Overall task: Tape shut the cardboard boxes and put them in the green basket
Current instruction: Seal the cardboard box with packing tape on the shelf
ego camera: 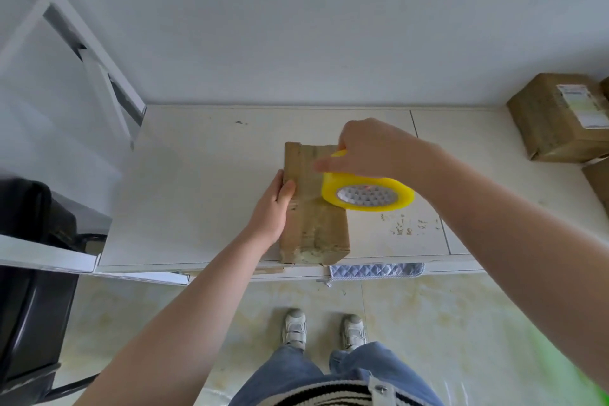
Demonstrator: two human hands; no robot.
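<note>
A: Right hand (369, 148): fingers curled over the top of the yellow roll of clear packing tape (367, 189), gripping it. The roll stands on edge, touching the top face of the long brown cardboard box (313, 208) on its right side, just below the hand.

B: Left hand (273, 204)?

A: It rests flat against the box's left side, thumb hooked over the top edge, fingers fairly straight. Pressing, not curled round.

B: Box position?

A: Between both hands, lying on the pale cream surface (197, 181), near end at the front edge.

B: Further out?

A: Well to the right of the right hand, a second brown cardboard box with a white label (560, 115) by the wall. A quilted grey cloth (375, 271) hangs at the surface's front edge. Green blur at the lower right corner; cannot tell what it is.
</note>
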